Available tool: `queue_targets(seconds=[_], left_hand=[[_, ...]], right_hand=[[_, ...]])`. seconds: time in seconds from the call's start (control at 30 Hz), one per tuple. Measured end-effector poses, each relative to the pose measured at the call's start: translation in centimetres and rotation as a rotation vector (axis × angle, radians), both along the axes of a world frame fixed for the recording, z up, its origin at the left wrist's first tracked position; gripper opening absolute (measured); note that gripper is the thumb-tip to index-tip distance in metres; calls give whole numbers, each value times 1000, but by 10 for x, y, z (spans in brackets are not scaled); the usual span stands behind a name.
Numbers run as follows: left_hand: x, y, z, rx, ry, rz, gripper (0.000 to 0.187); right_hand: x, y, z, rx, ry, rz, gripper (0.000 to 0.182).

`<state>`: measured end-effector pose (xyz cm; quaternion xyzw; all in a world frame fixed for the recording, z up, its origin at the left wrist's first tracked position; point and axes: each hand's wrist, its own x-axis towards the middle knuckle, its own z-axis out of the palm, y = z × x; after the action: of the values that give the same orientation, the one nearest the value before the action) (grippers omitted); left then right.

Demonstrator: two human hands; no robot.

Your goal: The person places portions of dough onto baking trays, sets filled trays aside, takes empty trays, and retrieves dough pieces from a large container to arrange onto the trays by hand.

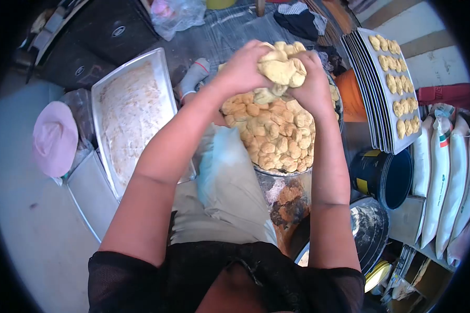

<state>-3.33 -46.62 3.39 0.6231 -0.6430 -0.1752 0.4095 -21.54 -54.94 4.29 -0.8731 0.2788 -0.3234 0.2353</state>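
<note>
A clump of pale yellow dough pieces (281, 69) is held up between my two hands. My left hand (245, 68) grips its left side, and my right hand (312, 86) presses on its right side with the fingers curled round it. Just below the clump, a large round tray is heaped with golden-brown dough pieces (277, 136); its far part is hidden behind my hands and the clump.
A flour-dusted metal tray (133, 112) lies at the left, near a pink hat (55, 138). At the right are stacked trays with dough rows (391, 86), an orange container (351, 96), a dark bucket (382, 179) and white sacks (441, 175). A round dark pan (369, 235) stands lower right.
</note>
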Motion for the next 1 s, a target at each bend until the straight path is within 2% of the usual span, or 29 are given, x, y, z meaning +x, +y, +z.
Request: queue_targets(seconds=[0.1,0.23,0.3,0.4,0.43,0.47,0.53,0.6,0.63,0.67,0.7,0.73,0.77,0.83,0.87,0.9,0.93,1.0], left_hand=[[35,79,45,-72,36,145,61],[83,209,60,-87,51,439,59],[111,268,37,-33,93,565,63],[157,333,-36,126,47,645,75],[172,349,-74,255,-49,616,84],[158,355,-64,651,-183,750,93],[165,374,-53,619,-208,699,101],[180,394,-66,339,-7,569,99],[188,404,-70,200,84,509,98],[194,410,-70,206,202,587,94],[197,415,-68,213,320,662,91],[198,420,-67,220,440,738,88],[207,429,-77,205,296,846,75],[226,439,-128,128,492,1010,66],[227,444,-142,88,591,1090,62],[211,447,-136,145,607,1041,59],[198,446,-128,190,618,992,56],[193,449,-140,106,822,929,54]], right_hand=[[49,57,49,-9,-77,148,48],[133,147,57,37,-79,372,51],[176,191,36,94,-53,493,55],[235,242,-31,190,232,604,74],[242,260,-46,121,338,610,82],[248,273,-58,48,444,609,90],[258,285,-52,-11,576,620,101],[254,281,-40,41,649,678,108],[255,270,-38,165,660,746,107],[253,254,-47,275,508,824,103],[248,238,-49,196,361,842,91],[240,233,-53,521,165,685,82],[234,229,-55,596,208,397,73],[222,216,-114,309,181,-62,63],[215,220,-133,323,166,1,61],[205,227,-148,337,146,66,59],[202,231,-146,342,119,134,57],[194,226,-127,428,217,97,54]])
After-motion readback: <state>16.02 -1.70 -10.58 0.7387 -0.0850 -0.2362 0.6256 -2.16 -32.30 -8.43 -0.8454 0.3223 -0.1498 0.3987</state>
